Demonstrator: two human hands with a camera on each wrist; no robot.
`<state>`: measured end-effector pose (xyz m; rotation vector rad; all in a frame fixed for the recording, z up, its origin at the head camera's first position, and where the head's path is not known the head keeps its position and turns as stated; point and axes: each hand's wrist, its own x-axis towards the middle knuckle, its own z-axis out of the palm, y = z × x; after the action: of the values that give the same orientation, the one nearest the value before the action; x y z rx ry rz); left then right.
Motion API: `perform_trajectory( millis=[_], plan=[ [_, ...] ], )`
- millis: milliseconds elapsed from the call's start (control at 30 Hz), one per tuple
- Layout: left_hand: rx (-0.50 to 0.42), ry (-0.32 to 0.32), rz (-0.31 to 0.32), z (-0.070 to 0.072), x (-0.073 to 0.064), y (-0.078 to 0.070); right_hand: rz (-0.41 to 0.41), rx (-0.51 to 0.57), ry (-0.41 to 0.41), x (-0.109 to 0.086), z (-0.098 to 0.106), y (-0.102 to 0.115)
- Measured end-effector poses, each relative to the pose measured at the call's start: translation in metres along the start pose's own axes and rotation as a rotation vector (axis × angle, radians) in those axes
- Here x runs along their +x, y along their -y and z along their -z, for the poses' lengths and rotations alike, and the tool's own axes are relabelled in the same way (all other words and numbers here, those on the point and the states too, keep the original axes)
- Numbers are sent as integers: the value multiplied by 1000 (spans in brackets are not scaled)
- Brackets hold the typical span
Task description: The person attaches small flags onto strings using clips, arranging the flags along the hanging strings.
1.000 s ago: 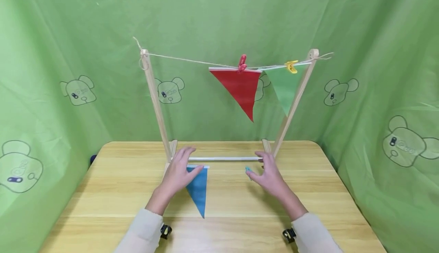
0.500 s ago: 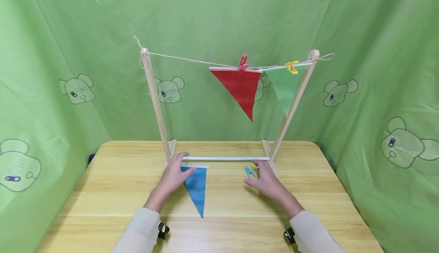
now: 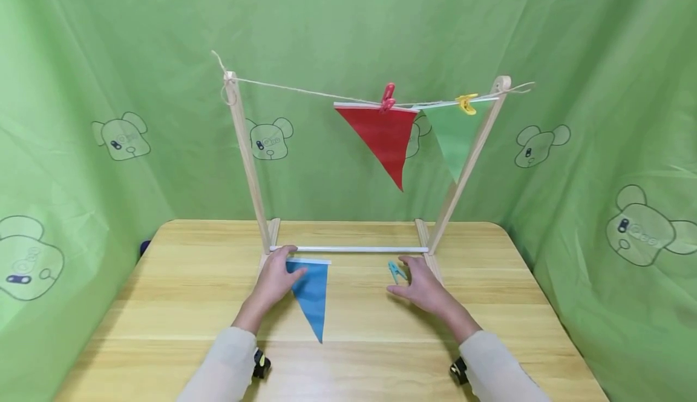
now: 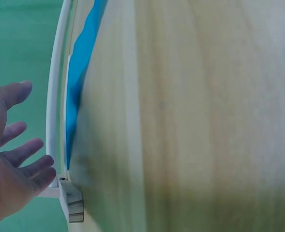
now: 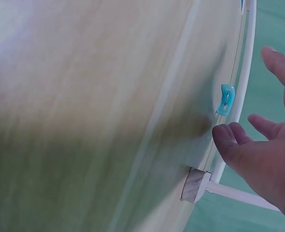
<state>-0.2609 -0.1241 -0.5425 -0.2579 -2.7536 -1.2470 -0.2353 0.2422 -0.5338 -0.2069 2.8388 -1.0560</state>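
A blue triangular pennant with a white top strip lies on the table. My left hand hovers at its upper left corner, thumb and fingers spread apart and holding nothing. To the right, a light-blue clothespin lies on the wood. Beside it my right hand has its thumb and index finger parted on either side, with nothing between them. In the right wrist view the clothespin shows just past the fingertips. The left wrist view shows the pennant beyond the left hand's relaxed fingers.
Behind the hands stands a wooden frame, its left post and right post joined low by a white rod. From the twine hang a red pennant on a red clothespin and a green pennant on a yellow clothespin.
Both hands have come down closer to the table. The left hand has shifted slightly left, uncovering more of the blue pennant; the right hand has lowered beside the clothespin, which shows more fully.
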Motion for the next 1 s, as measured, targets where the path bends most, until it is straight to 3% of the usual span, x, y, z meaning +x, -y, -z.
perform_trajectory(
  millis=[400,567,1000],
  plan=[
    [10,-40,92,-4,3,1,-48,-12,-20,2,-7,-6],
    [10,-69,112,-5,4,0,-33,-30,-54,7,-11,-10],
    [92,-99,94,-12,6,6,-24,-37,-79,13,-17,-20]
  ],
)
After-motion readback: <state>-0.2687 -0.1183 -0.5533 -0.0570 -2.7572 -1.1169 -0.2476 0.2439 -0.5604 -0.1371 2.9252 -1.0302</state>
